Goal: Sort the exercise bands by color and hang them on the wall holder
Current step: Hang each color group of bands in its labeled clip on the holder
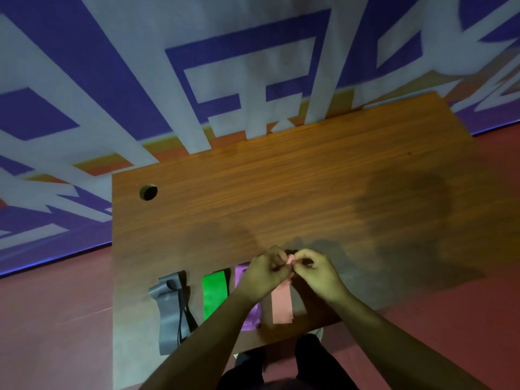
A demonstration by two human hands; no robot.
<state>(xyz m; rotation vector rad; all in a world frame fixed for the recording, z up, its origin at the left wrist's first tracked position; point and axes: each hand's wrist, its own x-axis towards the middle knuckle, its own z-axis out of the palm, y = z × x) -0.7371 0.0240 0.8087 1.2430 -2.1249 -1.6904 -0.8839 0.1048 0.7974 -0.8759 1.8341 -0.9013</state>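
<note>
lining the near edge of the wooden worktop point(309, 178), the bands lie side by side, seemingly to keep colours apart: grey band point(167, 311), green band point(213, 296), purple band point(249, 319), pink band point(281, 305). the left grip point(264, 273) and right grip point(318, 270) both pinch the pink band's far end, probably gathering it for hanging; no wall holder is in view.

A wooden table point(309, 178) with a round hole point(148, 192) — behind it, a purple-and-white banner point(112, 80).

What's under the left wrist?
The purple band on the table: its top corner and lower end show; the wrist hides the middle. That left hand pinches the pink band.
</note>
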